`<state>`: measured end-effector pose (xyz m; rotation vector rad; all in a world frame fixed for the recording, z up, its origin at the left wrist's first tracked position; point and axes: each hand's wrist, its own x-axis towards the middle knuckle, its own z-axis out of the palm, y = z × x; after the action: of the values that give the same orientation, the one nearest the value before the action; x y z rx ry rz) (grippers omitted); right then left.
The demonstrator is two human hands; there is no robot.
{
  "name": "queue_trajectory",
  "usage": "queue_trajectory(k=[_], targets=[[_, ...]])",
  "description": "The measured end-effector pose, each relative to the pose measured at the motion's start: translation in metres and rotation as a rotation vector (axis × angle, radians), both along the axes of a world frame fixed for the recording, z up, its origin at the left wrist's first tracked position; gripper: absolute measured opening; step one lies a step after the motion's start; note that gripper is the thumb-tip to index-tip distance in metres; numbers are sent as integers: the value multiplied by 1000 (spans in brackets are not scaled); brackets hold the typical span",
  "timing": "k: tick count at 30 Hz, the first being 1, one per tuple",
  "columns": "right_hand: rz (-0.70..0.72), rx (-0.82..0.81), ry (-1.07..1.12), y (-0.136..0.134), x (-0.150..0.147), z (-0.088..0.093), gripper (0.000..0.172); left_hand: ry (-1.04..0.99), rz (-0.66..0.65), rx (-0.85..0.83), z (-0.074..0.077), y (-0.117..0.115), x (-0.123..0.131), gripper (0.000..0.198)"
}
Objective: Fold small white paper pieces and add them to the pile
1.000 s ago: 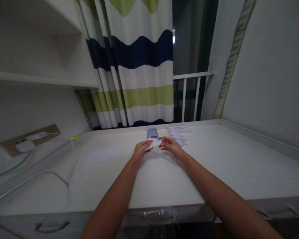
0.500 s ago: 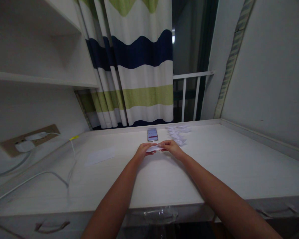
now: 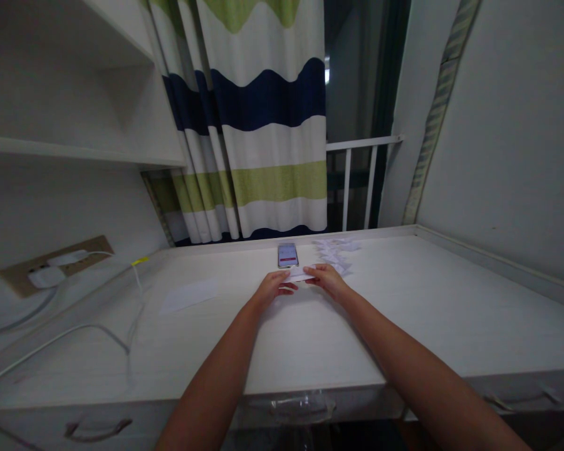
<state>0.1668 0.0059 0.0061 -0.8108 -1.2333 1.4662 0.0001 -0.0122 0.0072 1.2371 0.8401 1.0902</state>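
At the far left, a white charger [image 3: 47,275] is sitting in a wall socket plate [image 3: 56,263], and its white cable [image 3: 66,335] is running across the pale wooden desk [image 3: 301,338]. A flat sheet of white paper [image 3: 190,294] is lying on the desk, well apart from the hands.

The left hand [image 3: 272,289] is reaching forward with a straight arm, palm down, and its fingers are resting low on the desk. Its fingertips are touching the left end of a small white paper slip [image 3: 301,274]. The slip is lying near the middle of the desk, just before a smartphone [image 3: 287,254]. The phone screen is showing a red band, but the writing is too small to read.

The right hand [image 3: 329,280] is coming from the right side, fingers bent, and it seems to be pinching the right end of the slip lightly between thumb and fingers. Just behind it, a pile of folded paper pieces [image 3: 333,254] is lying. A striped curtain [image 3: 258,119] is hanging behind the desk.
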Motion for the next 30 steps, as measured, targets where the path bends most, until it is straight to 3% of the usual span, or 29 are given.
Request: queue_trajectory(k=[6, 22, 30], targets=[[-56, 14, -9, 0, 0, 2, 25, -13, 140, -11, 0, 3, 0, 25], [-114, 38, 62, -1, -1, 3, 26, -139, 247, 40, 0, 6, 0, 31], [-127, 16, 81, 2, 1, 5, 23, -90, 258, 98, 0, 7, -1, 34]])
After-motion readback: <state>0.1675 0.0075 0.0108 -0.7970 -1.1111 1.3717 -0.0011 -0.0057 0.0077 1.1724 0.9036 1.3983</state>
